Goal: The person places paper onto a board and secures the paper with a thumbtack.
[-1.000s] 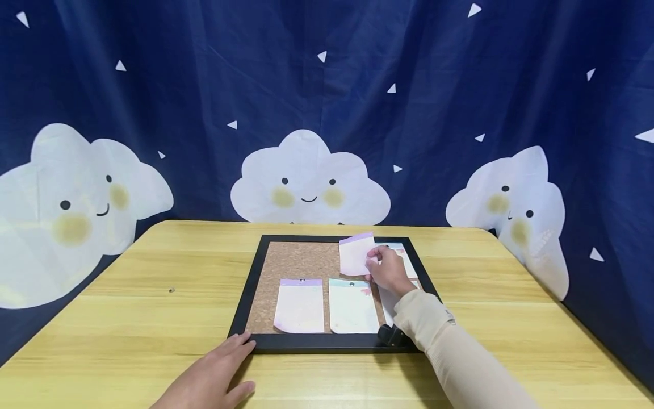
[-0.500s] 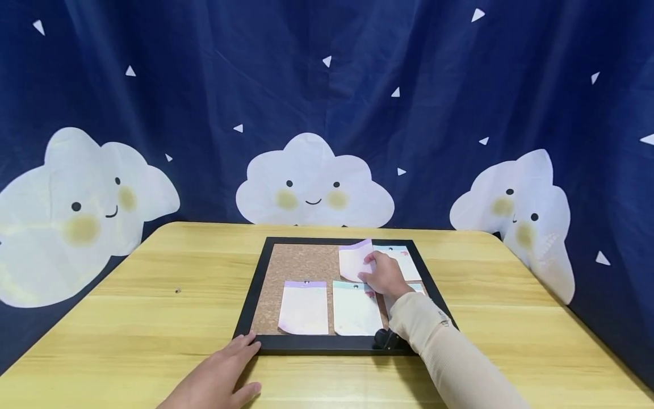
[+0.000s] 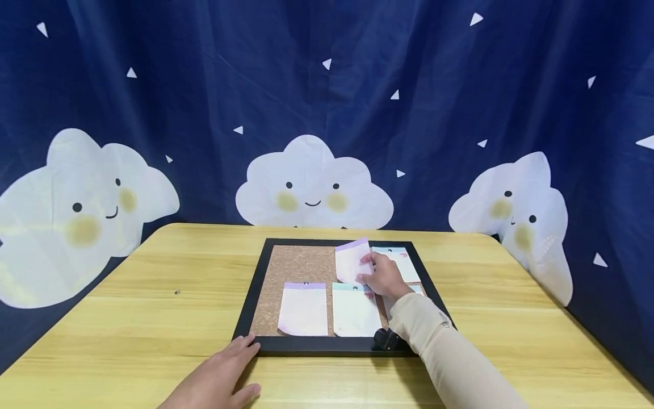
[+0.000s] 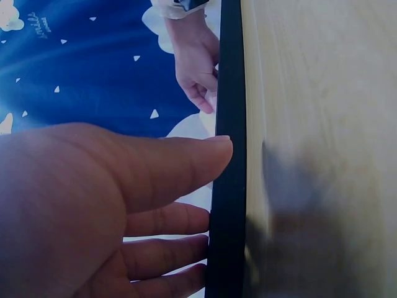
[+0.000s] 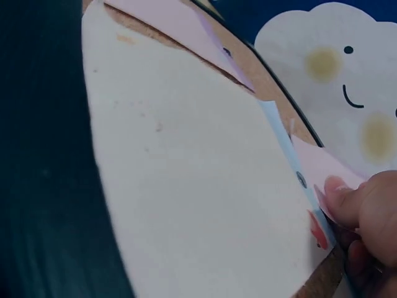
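A pinkish note sheet with a purple top strip (image 3: 349,264) is pinched at its right edge by my right hand (image 3: 385,275). It lies tilted over the upper middle of a black-framed cork board (image 3: 293,264). Below it are a pinned purple-topped sheet (image 3: 304,309) and a pinned teal-topped sheet (image 3: 356,309), the latter large in the right wrist view. Another pinned teal-topped sheet (image 3: 406,264) is at the upper right. My forearm mostly hides a sheet at the lower right. My left hand (image 3: 217,372) rests its straight fingertips on the frame's near left corner.
The board lies on a light wooden table (image 3: 168,335). A tiny shiny thing (image 3: 177,292) sits on the tabletop left of the board. Behind the table hangs a blue curtain (image 3: 204,96) with white clouds. A small black wrist camera (image 3: 386,339) hangs beneath my right wrist.
My right hand has shifted the purple-topped sheet a little left and nearer over the cork. My left hand has stayed at the frame's corner.
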A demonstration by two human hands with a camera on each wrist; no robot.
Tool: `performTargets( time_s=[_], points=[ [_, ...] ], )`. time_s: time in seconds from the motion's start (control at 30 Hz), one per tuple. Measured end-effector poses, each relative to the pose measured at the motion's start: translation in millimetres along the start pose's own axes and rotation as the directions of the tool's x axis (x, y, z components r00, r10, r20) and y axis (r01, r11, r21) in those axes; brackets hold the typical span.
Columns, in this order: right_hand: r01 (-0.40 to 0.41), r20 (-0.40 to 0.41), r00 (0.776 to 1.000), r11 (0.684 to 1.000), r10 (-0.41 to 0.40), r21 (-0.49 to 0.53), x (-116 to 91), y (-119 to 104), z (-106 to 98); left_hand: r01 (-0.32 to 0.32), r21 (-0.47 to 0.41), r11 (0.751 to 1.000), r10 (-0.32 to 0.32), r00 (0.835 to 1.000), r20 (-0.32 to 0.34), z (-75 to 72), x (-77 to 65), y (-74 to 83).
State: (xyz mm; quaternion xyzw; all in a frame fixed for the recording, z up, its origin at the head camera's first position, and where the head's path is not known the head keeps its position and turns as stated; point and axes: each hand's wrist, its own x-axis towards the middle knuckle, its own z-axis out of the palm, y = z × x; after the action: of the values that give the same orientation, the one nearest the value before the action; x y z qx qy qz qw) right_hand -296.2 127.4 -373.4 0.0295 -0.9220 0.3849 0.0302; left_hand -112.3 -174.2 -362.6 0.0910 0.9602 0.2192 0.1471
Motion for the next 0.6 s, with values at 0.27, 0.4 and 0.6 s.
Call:
performTargets(
  time_s=[0.27, 0.4, 0.6],
  points=[
    [0.011, 0.027, 1.0, 0.991, -0.008, -0.132, -0.9, -1.5, 1.9, 0.004, -0.003, 1.0, -0.004, 1.0, -0.006, -0.1, -1.4, 2.5],
    [0.012, 0.025, 1.0, 0.988, -0.009, -0.156, -1.8, -1.5, 1.5, 0.014, -0.007, 1.0, -0.014, 1.0, 0.003, -0.5, -1.2, 3.3],
    [0.018, 0.022, 1.0, 0.986, -0.014, -0.168, -2.3, -3.3, 0.5, 0.018, -0.009, 1.0, -0.018, 1.0, 0.004, -0.6, -1.4, 3.6]
  ],
)
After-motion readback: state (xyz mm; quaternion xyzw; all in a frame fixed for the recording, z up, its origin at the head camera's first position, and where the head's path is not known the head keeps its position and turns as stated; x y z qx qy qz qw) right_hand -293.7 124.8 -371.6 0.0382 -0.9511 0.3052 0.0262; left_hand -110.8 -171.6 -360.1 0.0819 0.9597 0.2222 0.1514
